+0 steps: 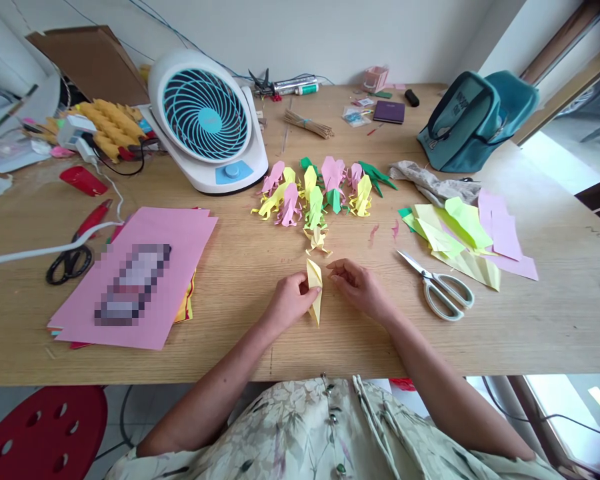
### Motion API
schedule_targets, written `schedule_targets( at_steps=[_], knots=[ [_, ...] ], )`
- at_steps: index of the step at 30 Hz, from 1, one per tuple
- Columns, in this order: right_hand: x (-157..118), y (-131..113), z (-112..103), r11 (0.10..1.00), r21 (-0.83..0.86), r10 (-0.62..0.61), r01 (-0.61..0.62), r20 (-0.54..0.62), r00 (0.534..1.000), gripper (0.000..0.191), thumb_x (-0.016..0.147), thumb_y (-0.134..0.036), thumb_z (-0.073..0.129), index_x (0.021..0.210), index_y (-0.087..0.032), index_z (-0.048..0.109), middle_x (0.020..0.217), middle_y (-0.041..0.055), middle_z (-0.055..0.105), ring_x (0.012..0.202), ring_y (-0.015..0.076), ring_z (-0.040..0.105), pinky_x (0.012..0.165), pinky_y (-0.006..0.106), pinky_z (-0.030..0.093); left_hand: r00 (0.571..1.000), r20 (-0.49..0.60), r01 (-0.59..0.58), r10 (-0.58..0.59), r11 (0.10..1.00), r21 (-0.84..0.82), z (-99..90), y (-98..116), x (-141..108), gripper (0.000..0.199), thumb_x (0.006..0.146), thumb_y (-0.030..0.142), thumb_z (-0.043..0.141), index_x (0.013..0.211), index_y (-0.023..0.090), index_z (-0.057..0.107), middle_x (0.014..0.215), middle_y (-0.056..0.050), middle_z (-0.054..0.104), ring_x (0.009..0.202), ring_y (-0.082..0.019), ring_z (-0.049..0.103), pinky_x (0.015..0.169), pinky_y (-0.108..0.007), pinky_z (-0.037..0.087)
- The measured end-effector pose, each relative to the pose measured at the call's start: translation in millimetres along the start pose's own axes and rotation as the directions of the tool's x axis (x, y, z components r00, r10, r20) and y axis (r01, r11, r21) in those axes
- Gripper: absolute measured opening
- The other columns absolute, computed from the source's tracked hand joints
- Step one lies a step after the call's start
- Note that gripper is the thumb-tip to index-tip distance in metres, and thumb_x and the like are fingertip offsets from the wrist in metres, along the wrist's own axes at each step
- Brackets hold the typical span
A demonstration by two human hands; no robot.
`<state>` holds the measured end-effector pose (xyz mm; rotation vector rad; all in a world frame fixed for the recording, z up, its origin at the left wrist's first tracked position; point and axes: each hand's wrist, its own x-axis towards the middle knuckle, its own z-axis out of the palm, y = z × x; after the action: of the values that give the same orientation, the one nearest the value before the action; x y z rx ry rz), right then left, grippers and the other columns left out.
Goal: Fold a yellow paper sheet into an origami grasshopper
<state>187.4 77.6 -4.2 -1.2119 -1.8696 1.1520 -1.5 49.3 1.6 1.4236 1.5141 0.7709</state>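
Note:
My left hand (293, 298) pinches a piece of pale yellow origami paper (315, 272), folded into a narrow shape with pointed ends. The thumb lies across its middle. Just to the right, my right hand (359, 287) hovers with bent fingers slightly apart and nothing visible in them, not touching the paper. Directly beyond my hands sits a small pale yellow folded paper figure (317, 239). Behind it stands a cluster of folded paper frogs (315, 208) in pink, yellow and green.
White-handled scissors (447, 293) and loose coloured paper (473, 263) lie at right. Pink sheets (155, 280) bear a blurred-out object at left, near black-handled scissors (70, 265). Behind are a white fan (207, 120), a stick bundle (309, 125) and a teal bag (473, 123).

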Motion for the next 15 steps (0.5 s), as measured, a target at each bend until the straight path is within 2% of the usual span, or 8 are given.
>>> schedule_targets(
  at_steps=[6,11,15],
  knots=[
    [-2,-4,1,0.999,-0.038,-0.024,0.024,0.006,1.0,0.021,0.093,-0.03,0.052,0.104,-0.017,0.064,0.08,0.0,0.061,0.069,0.012,0.052,0.064,0.024,0.04,0.998,0.041,0.044,-0.039,0.989,-0.141,-3.9,-5,2,0.019,0.075,0.032,0.069,0.077,0.014,0.063,0.064,0.001,0.06,0.047,-0.01,0.052,0.042,-0.02,0.041],
    [-4,-4,3,0.993,-0.065,-0.098,0.1,0.022,0.995,0.017,0.094,-0.025,0.051,0.101,-0.017,0.064,0.09,0.0029,0.063,0.072,0.0126,0.054,0.066,0.025,0.042,0.996,0.077,0.059,-0.04,0.964,-0.26,-7.1,-9,2,0.026,0.074,0.036,0.068,0.083,0.013,0.064,0.071,0.0,0.061,0.054,-0.01,0.053,0.044,-0.02,0.045],
    [-4,-2,6,0.988,-0.103,-0.113,0.116,0.036,0.993,0.016,0.094,-0.023,0.051,0.101,-0.019,0.064,0.092,0.0036,0.062,0.074,0.0136,0.056,0.068,0.026,0.043,0.99,0.131,0.093,-0.048,0.931,-0.354,-14.5,-5,-1,0.03,0.073,0.039,0.069,0.084,0.012,0.062,0.071,0.0,0.059,0.056,-0.009,0.051,0.047,-0.019,0.044]
  ],
)
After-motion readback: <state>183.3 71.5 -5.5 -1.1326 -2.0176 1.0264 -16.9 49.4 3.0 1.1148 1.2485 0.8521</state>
